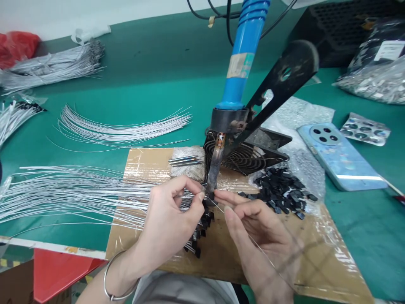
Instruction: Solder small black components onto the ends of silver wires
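A blue-handled soldering iron (243, 55) is held tip-down in a black metal stand (281, 80). Thumb and forefinger of my left hand (177, 215) are pinched together right beside the iron's tip (214, 173); the small piece between them is mostly hidden. My right hand (259, 236), just right of the tip, is closed on a thin wire (264, 253), which runs from near the tip across the palm to the lower right. Beneath my left hand lie many pale wires (79, 194), and black-ended pieces (199, 234) show beside its thumb.
Cardboard (228, 257) covers the work area. Behind the tip are a small black fan (249, 156) and a wrapped block (188, 169). Black connector-like pieces (281, 190) lie right, near a blue phone (341, 156). Another wire bundle (123, 126) rests on the green mat (152, 93).
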Action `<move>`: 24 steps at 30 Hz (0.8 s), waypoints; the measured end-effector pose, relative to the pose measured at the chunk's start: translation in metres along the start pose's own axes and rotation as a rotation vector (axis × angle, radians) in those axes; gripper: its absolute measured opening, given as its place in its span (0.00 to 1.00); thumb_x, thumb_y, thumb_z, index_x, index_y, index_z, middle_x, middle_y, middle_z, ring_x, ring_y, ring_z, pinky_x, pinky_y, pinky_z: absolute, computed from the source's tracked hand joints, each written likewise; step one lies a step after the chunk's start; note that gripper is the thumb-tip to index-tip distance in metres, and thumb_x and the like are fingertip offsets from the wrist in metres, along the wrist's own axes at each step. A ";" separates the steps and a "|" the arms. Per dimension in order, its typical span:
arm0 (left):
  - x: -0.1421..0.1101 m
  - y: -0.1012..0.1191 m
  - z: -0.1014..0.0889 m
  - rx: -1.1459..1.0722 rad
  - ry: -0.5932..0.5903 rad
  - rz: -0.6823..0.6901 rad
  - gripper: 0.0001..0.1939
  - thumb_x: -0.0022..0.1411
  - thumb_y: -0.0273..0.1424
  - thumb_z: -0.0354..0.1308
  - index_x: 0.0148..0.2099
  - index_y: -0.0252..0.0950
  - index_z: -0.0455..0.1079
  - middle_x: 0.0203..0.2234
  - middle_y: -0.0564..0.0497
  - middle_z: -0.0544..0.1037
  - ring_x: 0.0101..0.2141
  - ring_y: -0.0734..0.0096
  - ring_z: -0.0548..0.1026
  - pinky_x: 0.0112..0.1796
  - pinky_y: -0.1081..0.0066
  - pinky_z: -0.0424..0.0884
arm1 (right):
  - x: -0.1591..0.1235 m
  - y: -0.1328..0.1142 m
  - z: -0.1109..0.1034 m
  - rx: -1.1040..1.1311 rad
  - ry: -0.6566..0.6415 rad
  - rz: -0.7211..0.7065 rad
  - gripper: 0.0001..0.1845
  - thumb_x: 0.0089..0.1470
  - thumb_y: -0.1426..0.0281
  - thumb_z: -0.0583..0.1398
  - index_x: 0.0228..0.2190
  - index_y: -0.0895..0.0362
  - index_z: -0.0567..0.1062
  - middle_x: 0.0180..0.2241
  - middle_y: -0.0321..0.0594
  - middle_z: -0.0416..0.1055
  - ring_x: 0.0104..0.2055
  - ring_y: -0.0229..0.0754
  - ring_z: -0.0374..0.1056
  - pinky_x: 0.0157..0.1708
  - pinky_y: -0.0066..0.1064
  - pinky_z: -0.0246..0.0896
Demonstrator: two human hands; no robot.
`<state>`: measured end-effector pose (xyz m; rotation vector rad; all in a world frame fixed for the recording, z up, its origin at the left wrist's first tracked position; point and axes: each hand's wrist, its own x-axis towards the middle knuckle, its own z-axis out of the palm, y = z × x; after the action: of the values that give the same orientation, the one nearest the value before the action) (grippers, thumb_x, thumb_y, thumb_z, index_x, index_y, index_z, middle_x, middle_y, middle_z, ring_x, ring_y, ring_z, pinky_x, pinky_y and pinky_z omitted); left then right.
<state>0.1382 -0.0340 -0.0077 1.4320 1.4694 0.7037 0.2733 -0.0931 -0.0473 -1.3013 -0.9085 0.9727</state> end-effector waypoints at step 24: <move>0.000 0.000 0.000 0.057 0.002 0.024 0.06 0.60 0.26 0.57 0.30 0.37 0.71 0.31 0.50 0.79 0.26 0.73 0.69 0.25 0.73 0.60 | 0.000 -0.007 0.005 -0.021 0.053 0.068 0.09 0.58 0.72 0.64 0.26 0.52 0.73 0.43 0.39 0.81 0.47 0.40 0.77 0.50 0.30 0.71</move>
<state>0.1381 -0.0344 -0.0075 1.4948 1.4864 0.6826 0.2693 -0.0921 -0.0400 -1.3774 -0.8407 0.9792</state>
